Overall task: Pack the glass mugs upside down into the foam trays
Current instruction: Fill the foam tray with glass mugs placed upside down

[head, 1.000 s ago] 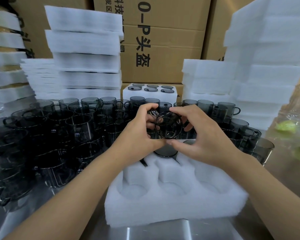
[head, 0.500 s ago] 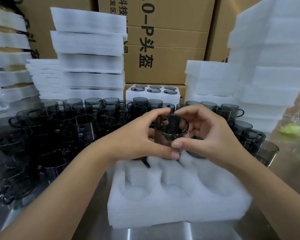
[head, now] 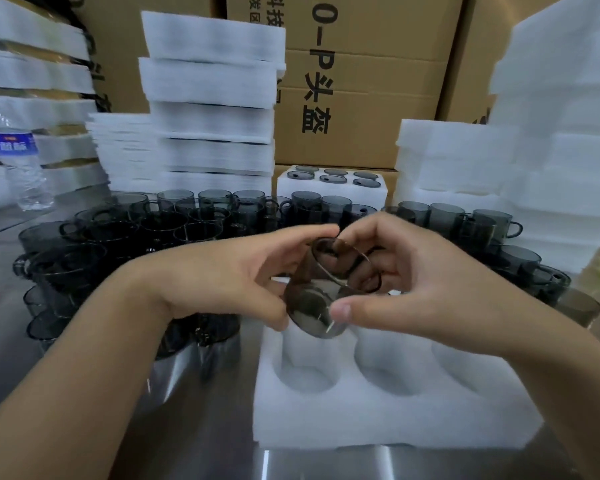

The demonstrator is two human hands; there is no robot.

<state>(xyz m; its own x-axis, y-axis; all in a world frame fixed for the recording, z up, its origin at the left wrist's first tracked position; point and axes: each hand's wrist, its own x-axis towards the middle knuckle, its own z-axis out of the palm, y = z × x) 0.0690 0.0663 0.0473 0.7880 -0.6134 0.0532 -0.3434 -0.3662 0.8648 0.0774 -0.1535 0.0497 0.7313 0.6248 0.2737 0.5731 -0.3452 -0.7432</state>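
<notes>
Both hands hold one smoky glass mug tilted above the back left of a white foam tray. My left hand grips it from the left with thumb and fingers curled round it. From the right, my right hand holds it with its thumb low against the glass and fingers behind the rim. The tray's front cavities show no mugs. Several more smoky mugs stand in rows on the steel table, left and behind.
A filled foam tray sits behind the mugs. Stacks of foam trays rise at left and right, with cardboard boxes behind. A water bottle stands far left. Bare steel table lies in front.
The mug has been tipped from facing me to slanting down over the tray's back left. Both hands turned with it, and the view shifted left, bringing the water bottle in.
</notes>
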